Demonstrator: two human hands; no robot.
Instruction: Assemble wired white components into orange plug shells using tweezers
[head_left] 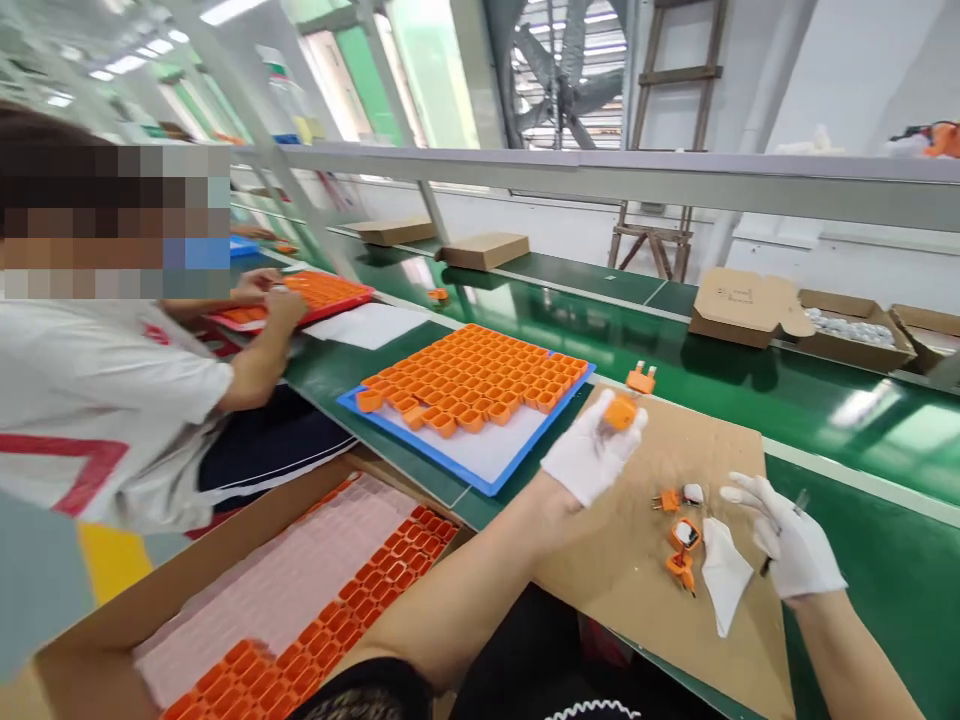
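My left hand (592, 450), in a white glove, is closed around a small orange plastic housing (621, 411), which is a little blurred. My right hand (799, 540), also gloved, holds a slim tool (802, 499) whose clear end sticks up and whose dark tip points down; its kind is hard to make out. On the cardboard sheet (705, 430) between the hands lie an orange plug piece (666, 500), a white-and-black part (692, 494), an orange housing with white inside (685, 535), another orange piece (681, 571) and a folded white cloth (724, 575).
A blue tray (487, 482) bears rows of orange housings. Behind the sheet, an orange plug (641, 377) stands on the green belt (555, 320). An open carton (97, 650) of orange housings sits low left. A co-worker (112, 400) works at a red tray (352, 295).
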